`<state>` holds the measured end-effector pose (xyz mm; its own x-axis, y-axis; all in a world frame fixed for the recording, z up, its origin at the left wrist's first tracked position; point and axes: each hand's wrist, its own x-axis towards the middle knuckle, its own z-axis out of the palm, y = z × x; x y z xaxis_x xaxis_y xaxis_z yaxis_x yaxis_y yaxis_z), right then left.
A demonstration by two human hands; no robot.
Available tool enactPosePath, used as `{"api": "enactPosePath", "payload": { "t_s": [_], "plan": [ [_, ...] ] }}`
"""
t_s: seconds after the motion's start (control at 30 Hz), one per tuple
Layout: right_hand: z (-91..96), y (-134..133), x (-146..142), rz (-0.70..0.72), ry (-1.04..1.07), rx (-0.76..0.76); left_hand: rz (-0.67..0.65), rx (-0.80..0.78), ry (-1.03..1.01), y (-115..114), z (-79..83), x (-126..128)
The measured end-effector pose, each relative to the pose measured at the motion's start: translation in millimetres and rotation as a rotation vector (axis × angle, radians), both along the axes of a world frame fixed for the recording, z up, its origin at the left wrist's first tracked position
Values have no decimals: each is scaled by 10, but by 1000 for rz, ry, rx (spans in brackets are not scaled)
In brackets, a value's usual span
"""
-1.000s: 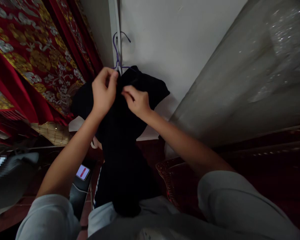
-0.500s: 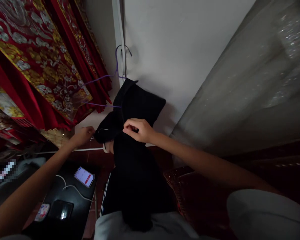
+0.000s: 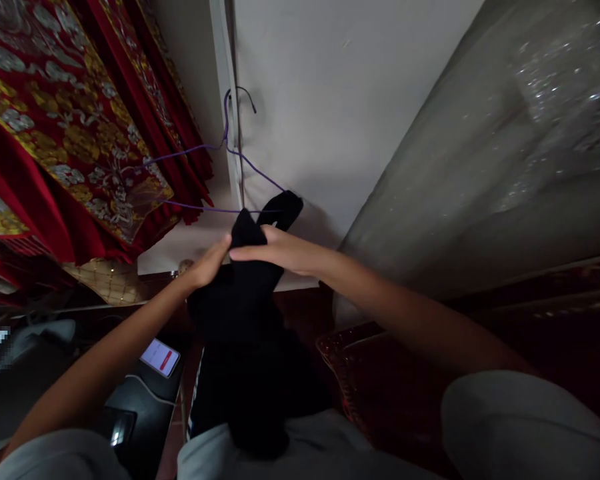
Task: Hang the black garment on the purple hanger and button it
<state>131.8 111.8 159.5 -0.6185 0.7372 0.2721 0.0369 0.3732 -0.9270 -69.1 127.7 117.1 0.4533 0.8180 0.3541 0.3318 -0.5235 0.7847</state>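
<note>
A black garment (image 3: 240, 300) hangs down in front of me over my lap; its exact kind is hard to tell in the dark. My left hand (image 3: 211, 265) pinches its upper left edge. From the other side my right hand (image 3: 287, 252) grips the bunched cloth, thumb pointing left and fingers partly hidden behind a fold. A purple wire hanger (image 3: 190, 151) hangs by its hook at a narrow white strip on the wall. Part of the black cloth sits over the hanger's right end, just above my right hand.
Red embroidered drapery (image 3: 80, 133) hangs at the left, overlapping the hanger's left end. A lit phone (image 3: 161, 357) and a white cable (image 3: 147, 387) lie on a black surface at lower left. Plastic-wrapped grey material (image 3: 460, 153) leans at the right.
Both hands have come closer together, the left moving right and up. The cloth has dropped lower and bunched, uncovering more of the hanger's right arm. The view has shifted slightly.
</note>
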Motion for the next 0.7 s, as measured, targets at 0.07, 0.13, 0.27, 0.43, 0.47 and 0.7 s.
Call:
{"api": "enactPosePath", "payload": {
  "t_s": [0.07,0.13,0.27,0.43,0.47,0.7],
  "plan": [
    [74,67,225,-20,-202,202,-76,5,261,-1,-169,-69],
    [61,220,351,-164,-264,379,-118,91,523,-20,-236,-179],
    [-203,784,159,-475,-11,491,-2,186,809,-43,-104,-480],
    [-614,1516,-315,-603,-92,197,233,168,1053,-70,110,-879],
    [-665,1592,-336,-628,-127,167,278,124,1105,-79,118,-958],
    [-662,1330,173,-661,-227,150,554,-54,1088,-141,14,-1221]
  ]
}}
